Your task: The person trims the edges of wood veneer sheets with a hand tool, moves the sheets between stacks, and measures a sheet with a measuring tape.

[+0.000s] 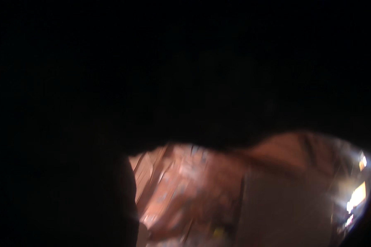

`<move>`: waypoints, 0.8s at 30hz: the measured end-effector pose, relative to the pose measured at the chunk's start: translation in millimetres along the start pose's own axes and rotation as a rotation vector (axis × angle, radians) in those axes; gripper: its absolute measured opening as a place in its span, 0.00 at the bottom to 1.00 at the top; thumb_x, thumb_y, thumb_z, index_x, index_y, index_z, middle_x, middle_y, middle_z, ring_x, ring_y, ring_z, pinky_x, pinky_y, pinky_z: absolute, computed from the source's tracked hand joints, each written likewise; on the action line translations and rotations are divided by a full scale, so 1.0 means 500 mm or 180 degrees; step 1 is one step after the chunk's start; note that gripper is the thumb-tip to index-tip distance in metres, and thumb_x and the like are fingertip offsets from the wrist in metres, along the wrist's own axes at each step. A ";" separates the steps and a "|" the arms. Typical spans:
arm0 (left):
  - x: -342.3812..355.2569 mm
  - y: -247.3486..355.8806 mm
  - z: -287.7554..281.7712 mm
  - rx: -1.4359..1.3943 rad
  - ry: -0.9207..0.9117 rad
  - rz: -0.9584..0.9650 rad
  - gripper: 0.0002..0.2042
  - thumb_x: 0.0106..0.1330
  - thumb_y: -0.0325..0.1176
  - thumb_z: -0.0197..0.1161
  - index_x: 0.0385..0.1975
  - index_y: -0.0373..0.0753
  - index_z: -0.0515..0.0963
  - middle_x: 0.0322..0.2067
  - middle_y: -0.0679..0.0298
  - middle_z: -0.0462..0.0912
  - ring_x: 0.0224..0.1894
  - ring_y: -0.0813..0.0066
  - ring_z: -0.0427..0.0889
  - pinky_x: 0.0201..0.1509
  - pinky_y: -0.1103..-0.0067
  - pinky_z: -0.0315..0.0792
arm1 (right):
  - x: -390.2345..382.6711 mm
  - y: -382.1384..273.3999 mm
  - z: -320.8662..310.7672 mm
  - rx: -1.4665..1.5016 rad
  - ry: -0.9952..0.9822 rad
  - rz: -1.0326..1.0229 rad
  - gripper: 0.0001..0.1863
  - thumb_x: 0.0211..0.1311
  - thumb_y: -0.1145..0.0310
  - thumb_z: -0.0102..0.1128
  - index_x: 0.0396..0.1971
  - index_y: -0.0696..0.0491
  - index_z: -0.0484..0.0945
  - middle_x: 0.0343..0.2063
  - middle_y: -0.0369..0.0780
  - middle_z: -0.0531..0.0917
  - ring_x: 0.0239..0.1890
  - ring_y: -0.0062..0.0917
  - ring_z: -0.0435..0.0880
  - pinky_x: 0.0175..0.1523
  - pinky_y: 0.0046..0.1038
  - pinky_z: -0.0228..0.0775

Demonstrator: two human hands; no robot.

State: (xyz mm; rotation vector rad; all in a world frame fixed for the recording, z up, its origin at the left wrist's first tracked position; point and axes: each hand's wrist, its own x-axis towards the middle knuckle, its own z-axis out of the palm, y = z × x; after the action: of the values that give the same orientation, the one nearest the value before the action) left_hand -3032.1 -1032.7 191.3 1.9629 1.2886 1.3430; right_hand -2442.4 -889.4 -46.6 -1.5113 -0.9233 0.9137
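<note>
A black, unlit shape (111, 82) covers the top and left of the head view; what it is, I cannot tell. Neither my left hand nor my right hand can be made out. Through the gap at the lower right, a blurred reddish-brown surface (169, 197) shows, with pale patches and slanting lines. Beside it stands a plain grey-brown flat panel (284, 210) with a straight left edge.
A small yellow spot (219, 232) lies left of the panel, too blurred to name. Bright white-yellow light patches (357, 195) glare at the right rim. Slanting brown strips (146, 173) appear at the gap's left edge.
</note>
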 end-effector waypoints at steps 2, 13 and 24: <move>0.105 -0.156 -0.049 -0.0047 -0.0096 -0.0162 0.38 0.63 0.40 0.62 0.71 0.35 0.54 0.70 0.51 0.59 0.71 0.48 0.59 0.72 0.58 0.59 | 0.015 -0.039 0.112 -0.0041 0.0152 0.0163 0.20 0.61 0.76 0.61 0.54 0.57 0.74 0.47 0.43 0.79 0.49 0.32 0.78 0.58 0.33 0.74; 0.570 -0.804 -0.286 -0.0231 -0.0446 -0.0170 0.37 0.63 0.36 0.61 0.71 0.35 0.55 0.70 0.52 0.60 0.71 0.51 0.59 0.72 0.60 0.59 | 0.220 -0.113 0.645 0.0053 0.0664 0.0282 0.21 0.58 0.80 0.62 0.53 0.58 0.72 0.42 0.40 0.78 0.43 0.29 0.77 0.51 0.31 0.73; 1.119 -1.247 -0.342 -0.0434 -0.0829 -0.0041 0.35 0.63 0.32 0.60 0.71 0.36 0.56 0.70 0.53 0.60 0.71 0.54 0.59 0.72 0.62 0.59 | 0.607 -0.251 0.967 -0.0007 0.1214 0.0327 0.18 0.60 0.82 0.60 0.51 0.60 0.73 0.42 0.41 0.77 0.43 0.28 0.78 0.52 0.31 0.76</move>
State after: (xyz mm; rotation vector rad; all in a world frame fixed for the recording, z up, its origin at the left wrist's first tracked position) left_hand -3409.5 -275.9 65.0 1.9551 1.0580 1.0948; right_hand -2771.7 -408.8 2.3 -1.6732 -0.5745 0.6624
